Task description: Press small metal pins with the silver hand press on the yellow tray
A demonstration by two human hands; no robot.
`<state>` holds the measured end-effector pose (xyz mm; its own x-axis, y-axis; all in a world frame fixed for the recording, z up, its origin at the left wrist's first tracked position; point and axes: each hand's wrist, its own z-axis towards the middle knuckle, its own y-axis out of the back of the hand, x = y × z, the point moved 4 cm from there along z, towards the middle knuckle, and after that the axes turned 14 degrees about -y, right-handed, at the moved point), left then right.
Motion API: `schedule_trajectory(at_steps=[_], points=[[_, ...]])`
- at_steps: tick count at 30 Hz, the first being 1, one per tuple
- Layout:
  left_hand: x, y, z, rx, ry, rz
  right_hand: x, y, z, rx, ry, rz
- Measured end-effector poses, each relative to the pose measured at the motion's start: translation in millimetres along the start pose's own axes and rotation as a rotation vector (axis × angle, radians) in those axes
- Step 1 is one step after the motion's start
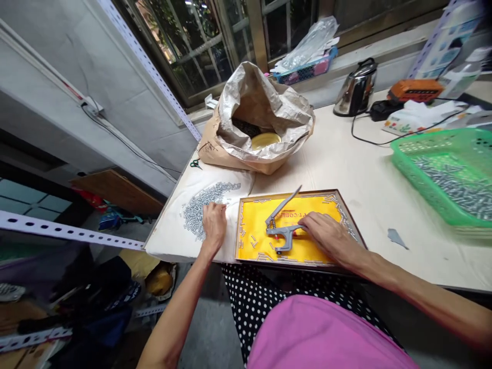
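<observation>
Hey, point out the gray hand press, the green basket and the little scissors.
Gray hand press (277, 231), head view, on its body.
Green basket (423, 141), head view, on its rim.
Little scissors (197, 165), head view, on their handles.

**Hand press laid in tray, heap of metal pieces on cloth to its left**

A hand press (279, 230) is laid inside a framed tray (292, 193), with the right hand (326, 237) placed on top of it. To the tray's left, a heap of metal pieces (202, 210) is spread on a cloth (180, 246), the left hand (214, 225) resting at its edge. Behind them, a paper sack (230, 166) is stood on the table (361, 169), with scissors (195, 164) lying by its left corner. To the right, a plastic basket (430, 154) holding more pieces is set on the table. Farther back, a kettle (355, 88) is placed near the window (192, 46).
</observation>
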<state>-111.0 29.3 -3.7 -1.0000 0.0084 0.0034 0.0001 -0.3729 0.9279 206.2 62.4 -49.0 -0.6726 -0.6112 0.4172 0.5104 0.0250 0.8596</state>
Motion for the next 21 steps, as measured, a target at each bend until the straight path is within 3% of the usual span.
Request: schedule_trajectory(at_steps=[4,9,14,18,20,21], points=[[42,-6.5,-10,0.212,-0.002,0.050,-16,-7,-12,0.063,-0.128,-0.031],[46,-24.3,-16,0.385,-0.198,0.072,-27,-26,-16,0.170,-0.251,-0.129],[48,-22.5,-5,0.385,-0.233,-0.001,-15,-20,-16,0.162,-0.130,-0.210],[26,-3.1,1,0.201,-0.104,-0.215,-2,-8,-19,0.065,-0.021,-0.311],[-2,2.6,-3,0.140,0.037,-0.453,1,-4,-20,0.034,-0.012,-0.354],[-20,1.1,-7,0.167,0.097,-0.606,2,-3,-20,0.028,-0.018,-0.373]])
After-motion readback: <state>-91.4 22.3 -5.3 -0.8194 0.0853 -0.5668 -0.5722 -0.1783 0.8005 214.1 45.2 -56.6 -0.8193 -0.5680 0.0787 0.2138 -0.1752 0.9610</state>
